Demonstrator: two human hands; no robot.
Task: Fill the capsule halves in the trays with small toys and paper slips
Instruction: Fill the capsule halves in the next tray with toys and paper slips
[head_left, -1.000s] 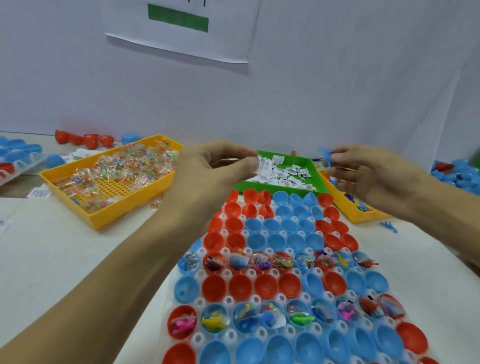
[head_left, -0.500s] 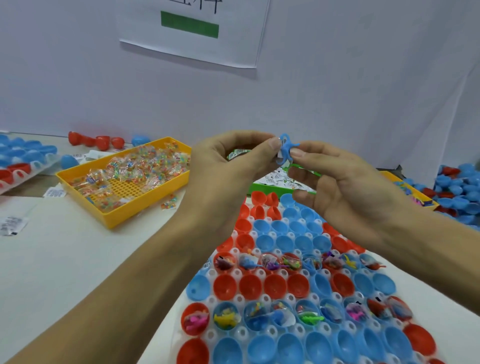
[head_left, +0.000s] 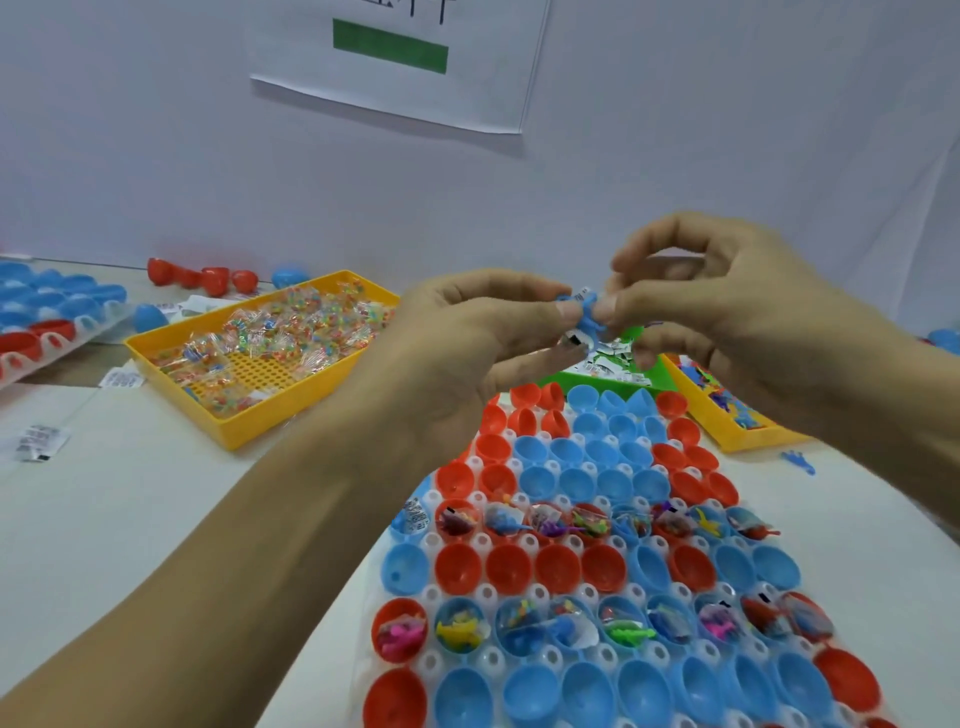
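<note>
Capsule halves (head_left: 561, 569), red and blue, sit mouth-up in the white tray (head_left: 488, 660) nearest the camera, which runs off the bottom edge of the view. Two of its rows already hold toys and slips; the rows between and the nearest row look empty, so there is plenty left to fill. Above the tray's far end both hands meet in the air. The left hand (head_left: 467, 343) pinches a small blue toy (head_left: 584, 317) together with a paper slip (head_left: 574, 339) between thumb and fingers, and the right hand (head_left: 727, 312) pinches the same toy from the other side, probably to bundle toy and slip before dropping them into one half. Nothing lies between the hands and the open cups below, so a straight drop has room. Beyond them, the green tray (head_left: 657, 371) of slips and a yellow tray (head_left: 727, 441) of toys crowd the far end of the capsule tray. A second yellow tray (head_left: 270, 421) of wrapped toys stands well to the left on the counter (head_left: 130, 519), with bare room around it.
</note>
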